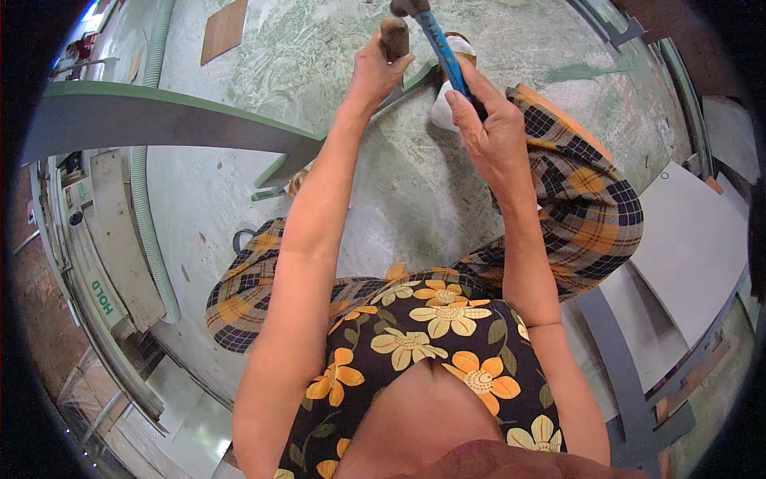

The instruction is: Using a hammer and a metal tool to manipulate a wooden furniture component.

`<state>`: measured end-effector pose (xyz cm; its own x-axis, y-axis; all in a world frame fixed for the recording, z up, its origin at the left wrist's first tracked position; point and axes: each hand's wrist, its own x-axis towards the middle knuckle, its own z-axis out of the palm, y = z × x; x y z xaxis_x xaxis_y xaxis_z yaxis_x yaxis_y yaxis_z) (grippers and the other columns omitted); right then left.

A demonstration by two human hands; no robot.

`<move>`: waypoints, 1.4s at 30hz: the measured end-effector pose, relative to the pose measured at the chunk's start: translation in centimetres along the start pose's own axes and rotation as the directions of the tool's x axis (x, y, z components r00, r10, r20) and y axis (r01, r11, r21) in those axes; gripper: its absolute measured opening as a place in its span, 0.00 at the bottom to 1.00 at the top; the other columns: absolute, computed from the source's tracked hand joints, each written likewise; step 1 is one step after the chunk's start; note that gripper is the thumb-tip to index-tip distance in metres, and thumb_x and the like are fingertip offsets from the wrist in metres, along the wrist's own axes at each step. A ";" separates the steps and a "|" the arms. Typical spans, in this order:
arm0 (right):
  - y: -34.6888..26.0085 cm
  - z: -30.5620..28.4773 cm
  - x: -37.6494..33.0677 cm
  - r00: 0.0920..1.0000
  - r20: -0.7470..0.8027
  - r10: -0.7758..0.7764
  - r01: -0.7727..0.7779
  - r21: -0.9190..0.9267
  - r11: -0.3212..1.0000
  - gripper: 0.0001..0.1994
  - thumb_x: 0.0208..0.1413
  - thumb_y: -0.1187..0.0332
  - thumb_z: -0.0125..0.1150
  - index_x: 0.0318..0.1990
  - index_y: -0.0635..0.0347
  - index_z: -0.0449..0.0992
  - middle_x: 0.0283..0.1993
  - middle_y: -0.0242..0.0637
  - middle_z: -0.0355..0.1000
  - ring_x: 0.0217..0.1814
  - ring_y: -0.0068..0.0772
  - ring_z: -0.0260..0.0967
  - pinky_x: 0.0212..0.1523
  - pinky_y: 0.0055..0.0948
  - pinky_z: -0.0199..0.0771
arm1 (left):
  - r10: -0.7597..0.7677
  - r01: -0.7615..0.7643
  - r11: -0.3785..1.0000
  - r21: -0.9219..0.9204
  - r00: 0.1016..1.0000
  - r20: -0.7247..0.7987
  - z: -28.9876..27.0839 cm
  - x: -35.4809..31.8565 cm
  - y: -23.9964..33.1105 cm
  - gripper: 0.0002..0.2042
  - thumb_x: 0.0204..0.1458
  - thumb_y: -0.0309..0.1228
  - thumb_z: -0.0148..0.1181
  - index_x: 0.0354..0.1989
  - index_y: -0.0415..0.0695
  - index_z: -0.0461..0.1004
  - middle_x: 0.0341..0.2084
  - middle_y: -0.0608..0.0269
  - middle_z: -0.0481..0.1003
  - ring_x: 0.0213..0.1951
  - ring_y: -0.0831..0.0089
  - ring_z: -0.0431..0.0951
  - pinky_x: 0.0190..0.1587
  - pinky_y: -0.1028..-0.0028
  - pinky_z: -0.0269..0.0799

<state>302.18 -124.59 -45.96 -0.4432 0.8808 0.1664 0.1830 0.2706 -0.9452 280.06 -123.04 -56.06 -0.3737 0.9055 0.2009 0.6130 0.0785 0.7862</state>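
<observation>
My left hand (373,78) is closed around a chisel-like tool with a worn, rounded wooden handle (394,38); its lower end is mostly hidden, so I cannot tell its blade. In my right hand (493,120) is a hammer (441,49) with a scuffed blue handle, gripped near its lower end. The hammer's dark head is raised just above the wooden handle, partly cut off by the top edge. A long grey-green board (183,120) runs from the left toward my left forearm, which covers part of it. Behind the hammer stands a white container (444,112), partly hidden.
My legs in plaid trousers (582,191) are bent on either side. A ribbed hose (142,207) runs along the left beside long beige panels (120,239). A brown wooden piece (223,32) lies on the stained floor. White sheets (694,239) and grey curved parts (610,351) are at right.
</observation>
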 end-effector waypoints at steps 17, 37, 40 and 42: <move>1.1 0.8 -0.2 0.990 0.031 0.137 -0.136 -0.019 0.990 0.19 0.56 0.67 0.59 0.57 0.55 0.71 0.37 0.56 0.73 0.37 0.55 0.72 0.41 0.36 0.72 | -0.041 0.044 0.998 -0.038 0.995 0.090 1.6 -1.0 -2.0 0.22 0.43 0.27 0.68 0.48 0.40 0.69 0.36 0.48 0.78 0.42 0.56 0.79 0.43 0.65 0.74; 2.1 0.4 -0.3 0.982 0.032 0.185 -0.184 -0.018 0.983 0.19 0.60 0.66 0.56 0.59 0.55 0.71 0.28 0.29 0.66 0.29 0.22 0.60 0.33 0.24 0.67 | -0.015 0.011 0.999 0.045 0.996 0.085 2.0 -1.3 -0.5 0.22 0.44 0.28 0.67 0.49 0.41 0.70 0.39 0.46 0.77 0.45 0.48 0.77 0.45 0.60 0.73; 1.8 0.3 -0.3 0.991 -0.016 0.132 -0.132 -0.006 0.991 0.19 0.60 0.66 0.56 0.59 0.54 0.71 0.27 0.28 0.65 0.28 0.21 0.58 0.31 0.23 0.66 | -0.002 -0.004 0.995 0.102 0.998 0.056 2.1 -1.5 -1.4 0.22 0.47 0.33 0.68 0.50 0.40 0.70 0.36 0.49 0.78 0.39 0.55 0.79 0.43 0.65 0.74; 0.6 -0.1 -0.1 0.990 0.004 0.139 -0.139 -0.024 0.990 0.18 0.58 0.66 0.57 0.56 0.56 0.71 0.29 0.52 0.70 0.29 0.46 0.70 0.36 0.35 0.71 | 0.029 -0.033 0.997 0.070 0.998 0.060 2.3 -1.4 -1.5 0.21 0.47 0.33 0.68 0.49 0.40 0.70 0.36 0.50 0.78 0.39 0.57 0.80 0.42 0.65 0.74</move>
<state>302.45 -124.52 -46.50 -0.4173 0.9082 0.0325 0.2635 0.1552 -0.9521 281.24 -123.43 -58.89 -0.3136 0.9308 0.1879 0.6720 0.0777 0.7365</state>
